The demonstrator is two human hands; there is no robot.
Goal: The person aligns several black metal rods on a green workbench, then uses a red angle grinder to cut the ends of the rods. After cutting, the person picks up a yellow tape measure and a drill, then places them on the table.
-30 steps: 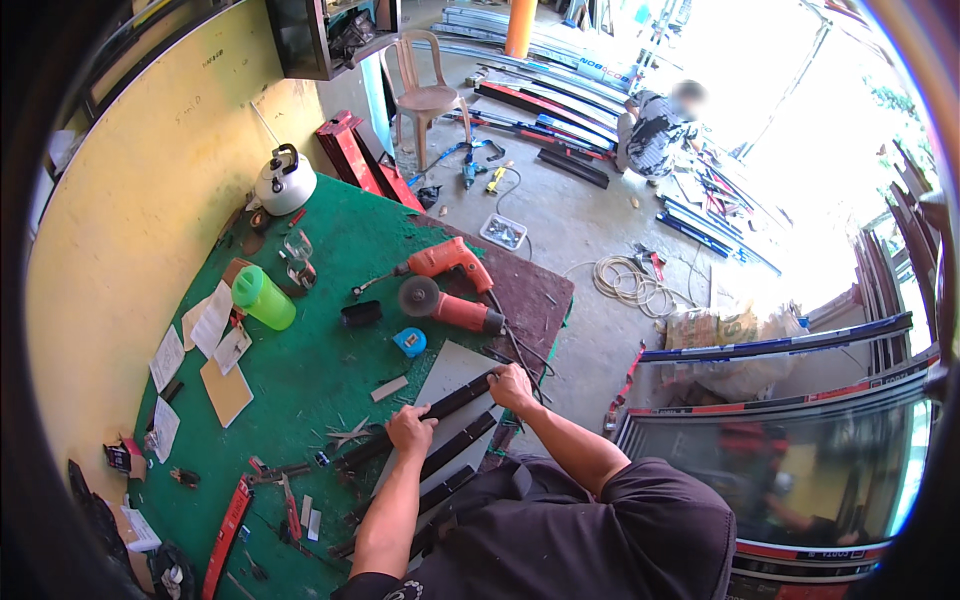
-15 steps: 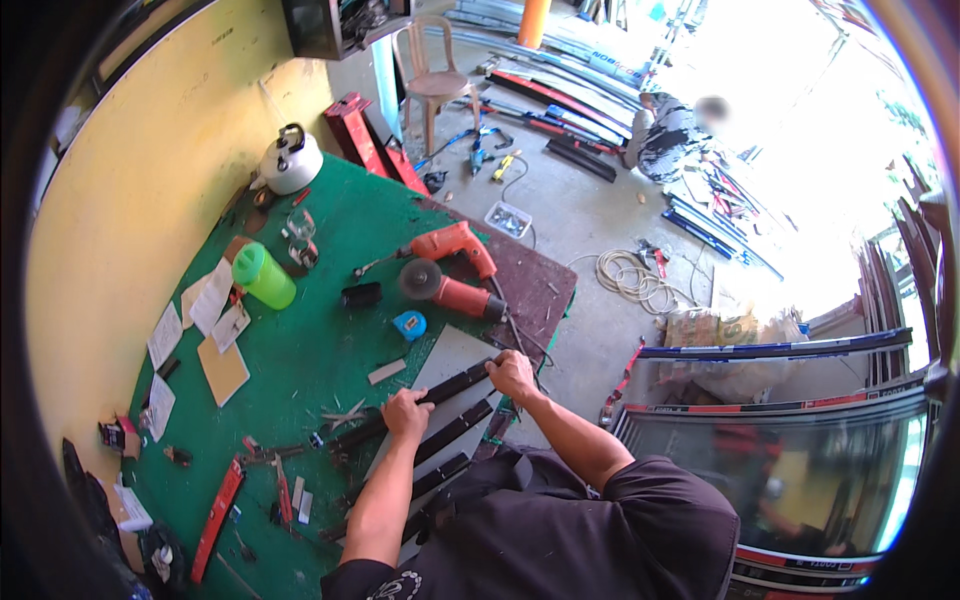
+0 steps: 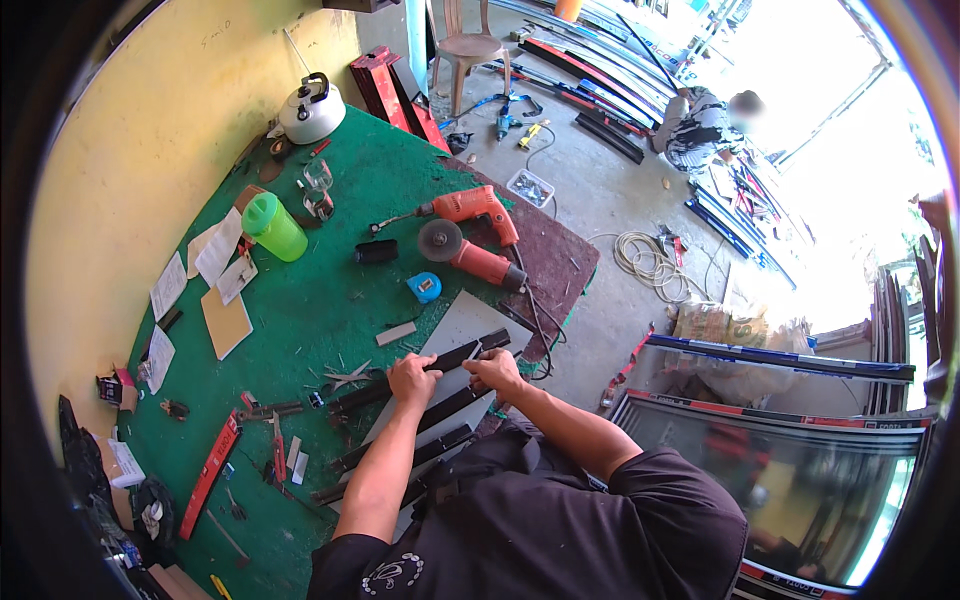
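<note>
A long black profile bar [image 3: 462, 354] lies slantwise on a pale grey board [image 3: 470, 312] at the table's near right edge. My left hand [image 3: 413, 380] is closed over the bar's middle, thumb along its top. Close to its right, my right hand [image 3: 494, 372] pinches beside the bar, at a small pale sliver; what its fingertips hold is too small to make out. Below both hands, a second black bar [image 3: 462, 403] lies parallel, with another black bar [image 3: 440, 443] nearer my body, partly hidden by my left forearm.
An angle grinder [image 3: 475, 260], a red drill [image 3: 475, 205] and a blue tape measure [image 3: 424, 287] lie beyond my hands. A green jug [image 3: 275, 228] and papers stand left, with a red level [image 3: 210, 475] nearer. Glass-panelled frames [image 3: 770, 480] stand at right; a person [image 3: 695, 130] crouches on the floor.
My right hand has come back from the bar's far end toward my left hand, its fingers now in a pinch. My left hand stays on the bar. The whole view has shifted slightly.
</note>
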